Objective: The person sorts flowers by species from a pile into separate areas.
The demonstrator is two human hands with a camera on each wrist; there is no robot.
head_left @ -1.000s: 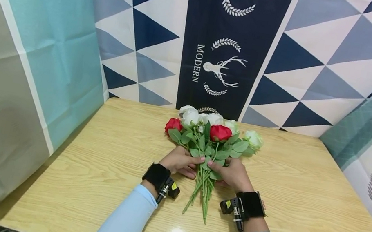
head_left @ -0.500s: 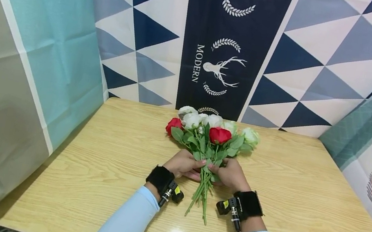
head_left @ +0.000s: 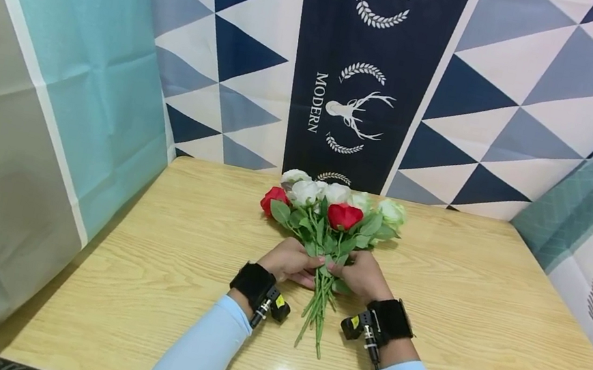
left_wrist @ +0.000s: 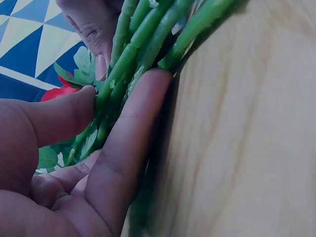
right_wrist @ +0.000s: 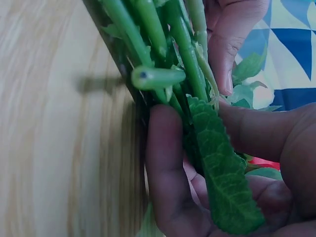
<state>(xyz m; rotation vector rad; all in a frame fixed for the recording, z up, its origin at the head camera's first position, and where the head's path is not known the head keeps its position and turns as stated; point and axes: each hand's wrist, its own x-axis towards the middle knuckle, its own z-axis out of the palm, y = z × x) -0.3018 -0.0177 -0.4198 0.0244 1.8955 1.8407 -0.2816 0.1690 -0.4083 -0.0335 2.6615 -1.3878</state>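
Flower bunch (head_left: 329,242) between the hands; long axis 12 to 6 o'clock, blooms (head_left: 344,216) at 12. Left hand (head_left: 292,260) pinches stems (head_left: 318,301) from 9 o'clock, right hand (head_left: 366,275) from 3; neither nearer. Right wrist view adds a dark-dotted stem tip (right_wrist: 159,78), indiscernible from the head.

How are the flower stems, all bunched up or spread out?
Bunched up: the stems sit close together between the left hand and right hand, fanning only slightly further down.
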